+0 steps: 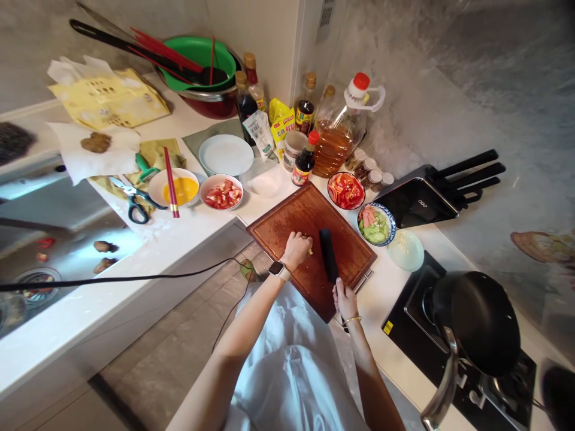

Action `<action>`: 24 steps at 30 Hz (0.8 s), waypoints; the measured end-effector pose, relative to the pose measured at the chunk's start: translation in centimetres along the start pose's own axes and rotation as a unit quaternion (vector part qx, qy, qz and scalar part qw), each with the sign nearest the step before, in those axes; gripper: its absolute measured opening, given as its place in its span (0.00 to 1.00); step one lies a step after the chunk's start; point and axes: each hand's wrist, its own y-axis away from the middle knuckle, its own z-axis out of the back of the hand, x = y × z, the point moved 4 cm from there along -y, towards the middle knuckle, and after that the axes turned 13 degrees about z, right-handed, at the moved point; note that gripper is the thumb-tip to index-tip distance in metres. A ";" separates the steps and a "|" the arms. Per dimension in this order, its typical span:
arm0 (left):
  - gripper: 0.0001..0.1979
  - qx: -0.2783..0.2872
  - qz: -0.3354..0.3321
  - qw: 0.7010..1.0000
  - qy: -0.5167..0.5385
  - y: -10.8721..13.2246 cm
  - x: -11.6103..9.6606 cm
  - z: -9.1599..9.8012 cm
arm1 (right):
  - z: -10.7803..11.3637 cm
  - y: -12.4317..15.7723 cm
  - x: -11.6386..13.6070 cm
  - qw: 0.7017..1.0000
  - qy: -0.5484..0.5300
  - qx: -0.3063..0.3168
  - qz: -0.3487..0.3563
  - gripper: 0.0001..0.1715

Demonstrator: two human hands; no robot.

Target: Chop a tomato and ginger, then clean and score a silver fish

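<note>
A reddish wooden cutting board (pixel 287 224) lies on the white counter in front of me. My left hand (pixel 296 248), with a watch on the wrist, is curled over a small yellowish piece of food (pixel 309 246) on the board. My right hand (pixel 345 298) is closed round the handle of a black-bladed knife (pixel 328 254), whose blade stands on the board just right of the food.
Beside the board are bowls of red pepper (pixel 345 190), cucumber and ham (pixel 375 224), tomato (pixel 221 193), beaten egg with red chopsticks (pixel 174 187), and a pale green bowl (pixel 405 250). Behind them are bottles and an oil jug (pixel 338 139). A black pan (pixel 476 320) sits on the stove, a knife block (pixel 420 200) behind.
</note>
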 end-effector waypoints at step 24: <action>0.12 0.000 0.100 0.993 0.058 0.8 0.4 -0.8 | -0.5 -0.1 0.6 1.000 0.005 0.004 0.004 0.36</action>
